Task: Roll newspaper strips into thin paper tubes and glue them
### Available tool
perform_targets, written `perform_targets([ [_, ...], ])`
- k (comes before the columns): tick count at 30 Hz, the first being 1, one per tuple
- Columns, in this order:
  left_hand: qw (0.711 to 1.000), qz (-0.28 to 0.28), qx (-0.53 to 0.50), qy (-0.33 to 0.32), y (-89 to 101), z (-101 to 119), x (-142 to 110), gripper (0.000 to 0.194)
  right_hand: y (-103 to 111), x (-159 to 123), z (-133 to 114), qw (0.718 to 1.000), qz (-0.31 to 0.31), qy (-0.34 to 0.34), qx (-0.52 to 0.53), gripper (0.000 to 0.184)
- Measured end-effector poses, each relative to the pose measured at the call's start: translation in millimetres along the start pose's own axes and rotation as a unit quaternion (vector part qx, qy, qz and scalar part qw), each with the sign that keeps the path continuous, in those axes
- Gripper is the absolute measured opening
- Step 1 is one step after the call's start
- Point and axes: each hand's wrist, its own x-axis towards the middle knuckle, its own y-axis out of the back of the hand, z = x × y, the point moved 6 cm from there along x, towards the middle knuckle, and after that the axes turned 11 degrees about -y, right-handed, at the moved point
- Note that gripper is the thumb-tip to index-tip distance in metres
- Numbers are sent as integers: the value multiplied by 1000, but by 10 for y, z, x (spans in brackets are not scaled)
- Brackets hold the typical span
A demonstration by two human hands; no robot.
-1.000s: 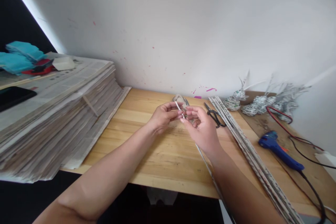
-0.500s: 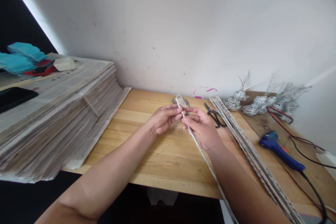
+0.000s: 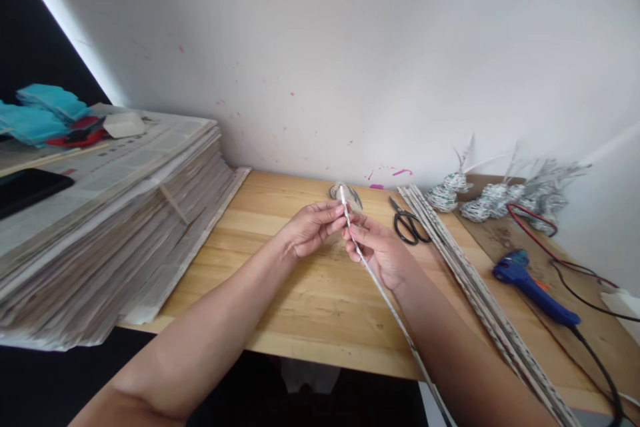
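A long thin rolled newspaper stick (image 3: 383, 289) slants from the lower right up to my fingers over the wooden table. My left hand (image 3: 316, 227) pinches it close to its far tip between thumb and fingers. Just below that grip, my right hand (image 3: 376, 247) is closed round the same stick with thumb and fingers. Behind the fingertips a small roundish greyish item (image 3: 355, 197) lies on the table, partly covered by the stick and hands; its kind cannot be made out. Black-handled scissors (image 3: 411, 225) rest to the right of my right hand.
Newspaper sticks (image 3: 470, 280) lie in a bundle at right. Beyond are a blue glue gun (image 3: 537, 290) with its cord and several woven paper figures (image 3: 445, 195) on cardboard. A tall newspaper stack (image 3: 165, 207) at left carries a phone (image 3: 35, 188) and blue pieces (image 3: 53, 101).
My right hand has shifted slightly left and down, and its fingers have curled in more around the stick. The stick's tip has tilted slightly right. My left hand stays nearly in place.
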Motion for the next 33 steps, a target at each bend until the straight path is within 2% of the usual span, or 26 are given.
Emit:
perform_targets([
  [5, 1000, 3, -1, -3, 12, 3, 7, 9, 1, -6, -3, 999, -1, 21, -38, 36],
  [9, 1000, 9, -4, -19, 17, 31, 14, 7, 21, -47, -62, 989, 58, 81, -106, 40],
  [12, 1000, -8, 9, -20, 7, 33, 13, 2, 20, -59, -71, 985, 76, 95, -124, 41],
  [19, 997, -59, 5, -39, -24, 19, 24, 14, 15, -22, -31, 995, 32, 76, -62, 38],
  [22, 996, -84, 6, -24, -54, -14, 8, 21, 14, -20, -28, 997, 25, 68, -28, 38],
  [25, 996, -86, 18, -7, -51, -55, -9, 35, 31, -11, -26, 997, 33, 66, -14, 39],
  [27, 997, -75, 31, -7, -26, -70, -1, 43, 52, 2, -17, 997, 43, 64, -19, 40],
  [29, 998, -48, 36, -26, 22, -55, 30, 42, 78, 12, -3, 996, 61, 63, -32, 44],
  [33, 993, 78, 11, -83, 202, 31, 104, 27, 75, 10, 18, 991, 91, 72, -69, 46],
])
